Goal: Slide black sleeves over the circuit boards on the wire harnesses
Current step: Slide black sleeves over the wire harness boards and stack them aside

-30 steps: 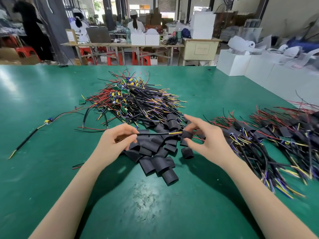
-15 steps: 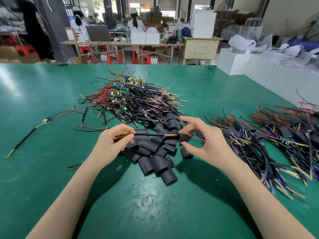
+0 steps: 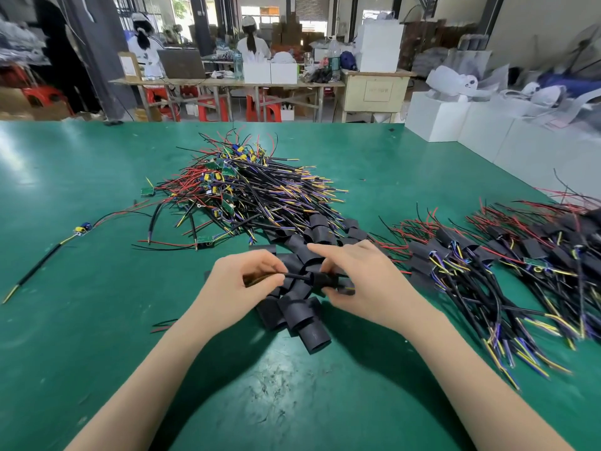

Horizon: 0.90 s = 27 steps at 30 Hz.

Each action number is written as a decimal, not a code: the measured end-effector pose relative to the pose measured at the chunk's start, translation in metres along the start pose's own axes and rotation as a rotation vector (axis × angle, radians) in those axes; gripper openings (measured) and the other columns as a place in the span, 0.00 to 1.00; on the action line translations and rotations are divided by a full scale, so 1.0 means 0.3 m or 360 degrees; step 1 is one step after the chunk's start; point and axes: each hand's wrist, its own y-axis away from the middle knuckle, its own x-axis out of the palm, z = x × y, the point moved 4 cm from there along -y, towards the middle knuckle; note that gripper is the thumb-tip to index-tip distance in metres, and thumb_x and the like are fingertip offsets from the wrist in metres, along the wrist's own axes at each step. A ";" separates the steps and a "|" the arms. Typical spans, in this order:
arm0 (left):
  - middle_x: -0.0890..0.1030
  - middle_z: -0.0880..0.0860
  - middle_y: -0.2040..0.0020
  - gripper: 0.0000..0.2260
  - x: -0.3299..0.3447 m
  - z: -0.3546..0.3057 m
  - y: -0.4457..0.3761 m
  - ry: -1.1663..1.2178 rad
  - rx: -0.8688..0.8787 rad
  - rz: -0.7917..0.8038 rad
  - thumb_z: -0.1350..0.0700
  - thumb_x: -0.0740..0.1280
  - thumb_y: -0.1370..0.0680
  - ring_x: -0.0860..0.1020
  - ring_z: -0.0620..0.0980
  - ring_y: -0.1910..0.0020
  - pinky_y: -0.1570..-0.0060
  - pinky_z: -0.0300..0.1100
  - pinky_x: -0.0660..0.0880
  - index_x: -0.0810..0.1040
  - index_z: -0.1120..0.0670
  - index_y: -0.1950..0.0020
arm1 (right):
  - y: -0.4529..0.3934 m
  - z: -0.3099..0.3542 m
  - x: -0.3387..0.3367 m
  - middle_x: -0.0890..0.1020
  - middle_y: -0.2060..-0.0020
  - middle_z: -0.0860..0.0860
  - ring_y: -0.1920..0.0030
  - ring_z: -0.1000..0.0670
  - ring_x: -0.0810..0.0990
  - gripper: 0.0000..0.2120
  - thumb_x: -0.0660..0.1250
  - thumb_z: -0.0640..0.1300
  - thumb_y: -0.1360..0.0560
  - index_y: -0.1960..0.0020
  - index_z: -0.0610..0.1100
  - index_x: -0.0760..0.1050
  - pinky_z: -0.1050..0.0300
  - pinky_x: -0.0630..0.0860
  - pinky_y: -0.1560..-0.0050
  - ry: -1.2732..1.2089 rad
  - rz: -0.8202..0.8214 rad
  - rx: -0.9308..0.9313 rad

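Left hand (image 3: 242,281) pinches a black cable (image 3: 294,275); right hand (image 3: 361,281) grips a black sleeve (image 3: 327,279) threaded on it, above loose sleeves (image 3: 299,314) on the green counter (image 3: 97,320). Unsleeved harnesses (image 3: 247,190) behind, sleeved harnesses (image 3: 487,265) at right.

sleeves (image 3: 294,307) centre | bare harnesses (image 3: 247,190) behind | sleeved harnesses (image 3: 507,265) right

Our bare forearms reach in from seven and five o'clock and meet at centre. Our left hand (image 3: 242,281) has thumb and fingers curled in a pinch; our right hand (image 3: 364,283), just beside it at three o'clock, curls likewise, index finger extended.
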 end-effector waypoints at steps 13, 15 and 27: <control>0.83 0.46 0.55 0.12 0.033 0.003 0.012 -0.0337 0.0057 0.0119 0.57 0.78 0.31 0.78 0.42 0.55 0.52 0.37 0.73 0.82 0.54 0.50 | 0.007 0.013 -0.007 0.80 0.55 0.57 0.53 0.53 0.78 0.25 0.72 0.40 0.33 0.36 0.45 0.74 0.53 0.69 0.46 -0.0201 -0.0102 0.0039; 0.83 0.47 0.57 0.10 0.037 -0.003 0.011 -0.0310 0.0075 0.0098 0.57 0.78 0.30 0.79 0.44 0.58 0.52 0.41 0.75 0.82 0.54 0.51 | 0.006 0.016 -0.008 0.81 0.54 0.56 0.52 0.52 0.78 0.24 0.73 0.40 0.33 0.38 0.45 0.75 0.52 0.70 0.48 -0.0209 -0.0117 0.0041; 0.84 0.43 0.58 0.10 0.036 -0.015 0.007 0.0011 0.0041 0.0009 0.50 0.75 0.31 0.82 0.45 0.60 0.55 0.36 0.78 0.83 0.50 0.52 | 0.003 0.039 0.009 0.80 0.54 0.51 0.56 0.50 0.79 0.12 0.72 0.35 0.32 0.50 0.42 0.80 0.52 0.77 0.55 -0.0408 -0.0118 -0.0033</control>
